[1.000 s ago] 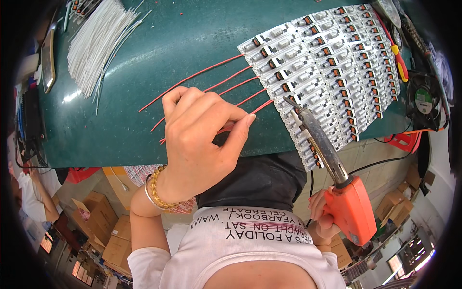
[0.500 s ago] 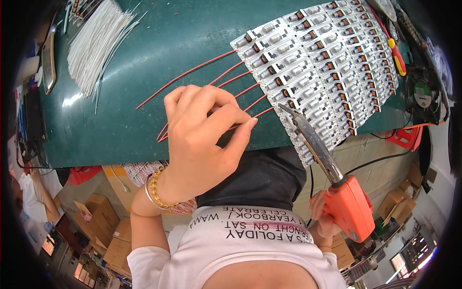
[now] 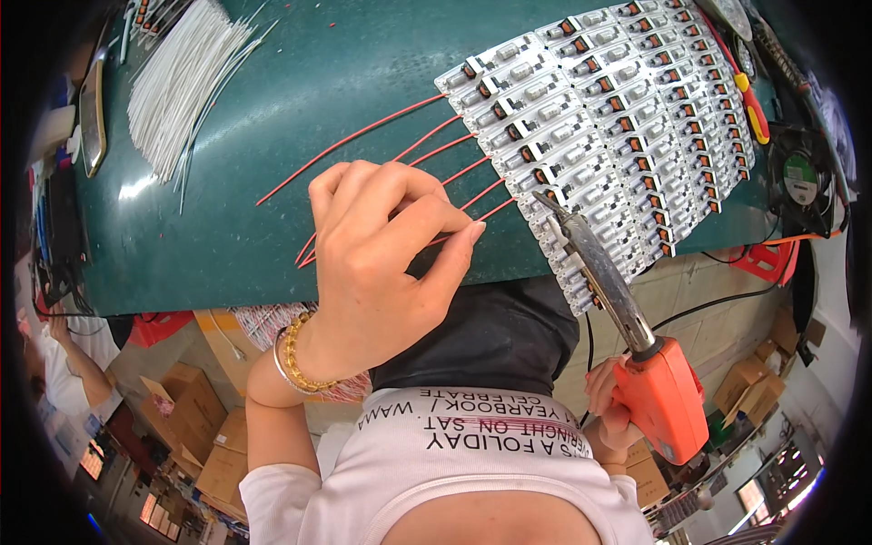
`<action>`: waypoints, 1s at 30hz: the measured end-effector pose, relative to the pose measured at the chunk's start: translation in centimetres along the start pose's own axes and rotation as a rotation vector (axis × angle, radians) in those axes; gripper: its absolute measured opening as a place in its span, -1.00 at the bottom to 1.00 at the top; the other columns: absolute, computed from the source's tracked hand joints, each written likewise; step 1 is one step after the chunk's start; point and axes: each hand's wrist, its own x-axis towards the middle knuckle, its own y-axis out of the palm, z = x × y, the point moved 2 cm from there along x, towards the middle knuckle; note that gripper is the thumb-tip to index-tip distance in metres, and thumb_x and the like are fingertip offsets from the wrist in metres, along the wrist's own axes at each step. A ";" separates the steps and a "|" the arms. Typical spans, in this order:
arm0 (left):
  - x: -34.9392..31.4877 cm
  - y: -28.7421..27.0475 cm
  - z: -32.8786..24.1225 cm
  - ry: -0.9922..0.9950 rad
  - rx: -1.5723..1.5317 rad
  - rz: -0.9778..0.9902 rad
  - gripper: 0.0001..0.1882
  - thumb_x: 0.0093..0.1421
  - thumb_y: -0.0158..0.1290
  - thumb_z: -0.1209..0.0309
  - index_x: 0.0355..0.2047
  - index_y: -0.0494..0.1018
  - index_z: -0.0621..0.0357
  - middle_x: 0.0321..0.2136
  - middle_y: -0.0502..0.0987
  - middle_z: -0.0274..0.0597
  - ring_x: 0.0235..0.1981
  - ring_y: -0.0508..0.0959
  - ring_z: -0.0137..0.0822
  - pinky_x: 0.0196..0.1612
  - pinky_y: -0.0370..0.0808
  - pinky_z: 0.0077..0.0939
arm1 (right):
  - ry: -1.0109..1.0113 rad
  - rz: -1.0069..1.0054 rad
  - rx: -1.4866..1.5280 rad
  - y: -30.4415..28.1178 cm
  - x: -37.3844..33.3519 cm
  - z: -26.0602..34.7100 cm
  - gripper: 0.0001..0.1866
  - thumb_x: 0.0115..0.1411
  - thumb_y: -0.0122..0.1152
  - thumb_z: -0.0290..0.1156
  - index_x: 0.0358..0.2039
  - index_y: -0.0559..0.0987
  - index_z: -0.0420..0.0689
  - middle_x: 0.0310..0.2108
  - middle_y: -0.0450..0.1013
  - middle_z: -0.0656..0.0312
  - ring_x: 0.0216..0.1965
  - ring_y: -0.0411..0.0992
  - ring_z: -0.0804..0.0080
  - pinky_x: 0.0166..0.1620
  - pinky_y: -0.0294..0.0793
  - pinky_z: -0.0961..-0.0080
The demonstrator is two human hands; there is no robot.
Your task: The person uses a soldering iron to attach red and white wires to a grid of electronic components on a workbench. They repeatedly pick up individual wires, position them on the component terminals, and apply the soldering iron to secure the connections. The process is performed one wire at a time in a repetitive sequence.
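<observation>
My left hand (image 3: 386,263) is closed in a pinch on a red wire (image 3: 495,212), whose far end meets the left edge of a panel of small white circuit boards (image 3: 581,127). Several more red wires (image 3: 350,148) run from that same edge leftward, some passing under my fingers. My right hand (image 3: 610,404), partly hidden, grips the handle of a red soldering gun (image 3: 668,400). Its long metal barrel slants up and left, and the tip is over the boards close to the pinched wire's end; whether it touches cannot be made out.
A bundle of white wires (image 3: 182,91) lies on the green tabletop (image 3: 272,245) at the far left, beside a phone-like object (image 3: 93,118). To the right are a red-and-yellow screwdriver (image 3: 752,109) and a black fan (image 3: 799,177). Cardboard boxes (image 3: 182,413) stand below the table.
The soldering gun has shifted slightly right, its tip moving a little up and farther over the boards. My left hand has stayed in place on the red wire.
</observation>
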 end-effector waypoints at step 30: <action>22.8 4.6 4.8 0.242 0.657 -0.018 -0.81 0.11 0.16 0.29 -0.52 0.56 0.14 -0.50 0.57 -0.14 -0.37 0.54 -0.16 -0.18 0.34 -0.21 | -0.404 -0.159 0.821 0.0 5.4 2.8 -0.30 0.26 0.13 -0.01 0.14 0.24 -0.37 -0.77 0.22 0.38 -0.77 0.22 0.56 -0.55 0.35 0.55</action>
